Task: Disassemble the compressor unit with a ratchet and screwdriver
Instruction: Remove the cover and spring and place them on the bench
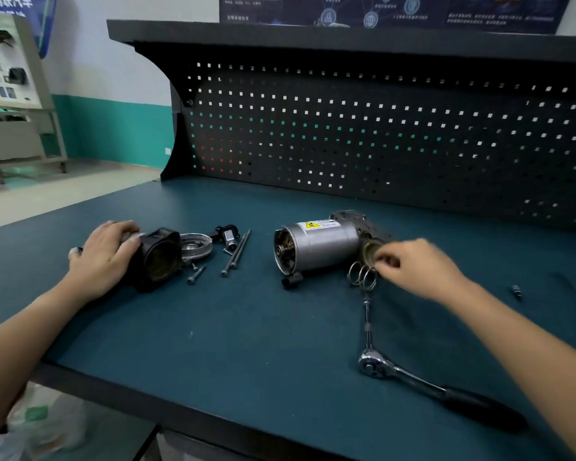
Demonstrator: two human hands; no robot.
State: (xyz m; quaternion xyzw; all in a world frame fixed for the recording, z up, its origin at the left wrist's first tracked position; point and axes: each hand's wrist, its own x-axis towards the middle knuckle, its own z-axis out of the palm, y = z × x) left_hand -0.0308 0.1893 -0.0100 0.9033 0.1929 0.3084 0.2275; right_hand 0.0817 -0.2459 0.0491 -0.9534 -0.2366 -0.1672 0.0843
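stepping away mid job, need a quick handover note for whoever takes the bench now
Left hand grips the black housing at the left of the bench.
Right hand is at the spring beside the motor body; blurred, grip unclear.
Done: housing off the motor; long bolts and round cover lie between them.
Ratchet lies on the bench, unheld.
Left, likely: remove the spring, then strip the motor body further.

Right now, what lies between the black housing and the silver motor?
Head view: a round metal cover, a small black connector and several loose bolts.
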